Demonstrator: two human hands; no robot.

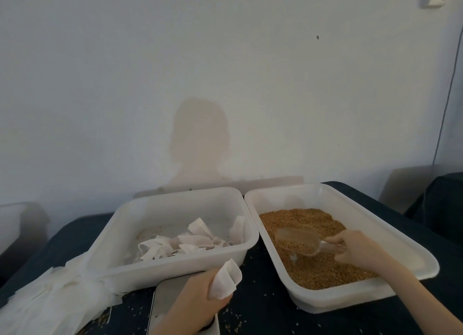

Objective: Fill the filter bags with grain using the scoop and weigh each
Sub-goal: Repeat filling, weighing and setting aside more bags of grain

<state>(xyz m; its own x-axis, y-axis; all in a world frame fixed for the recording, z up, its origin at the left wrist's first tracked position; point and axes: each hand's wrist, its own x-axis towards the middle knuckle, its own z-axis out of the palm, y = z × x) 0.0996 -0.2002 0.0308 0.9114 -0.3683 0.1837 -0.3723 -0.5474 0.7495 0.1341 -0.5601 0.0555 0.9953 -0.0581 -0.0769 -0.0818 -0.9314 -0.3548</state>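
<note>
At the far left a bundle of empty filter bags [57, 292] lies on the dark surface [260, 309], within easy reach as the supply. Next, a white tub [120, 237] holds a loose heap of bags [185, 242], apparently the finished ones, though whether they are filled is hard to tell. In front of it sits a flat scale [170, 294], placed near so each bag can go straight onto it. Above the scale the left hand [200, 302] has its fingers clamped on one filter bag [225, 279], mouth turned up toward the grain, seemingly ready to receive. To the right, a second white tub [390, 237] carries the grain [313, 269]. The right hand [355, 247] has its fingers curled round the handle of a clear scoop [300, 243], which lies loaded over the grain, so spills fall back in.
</note>
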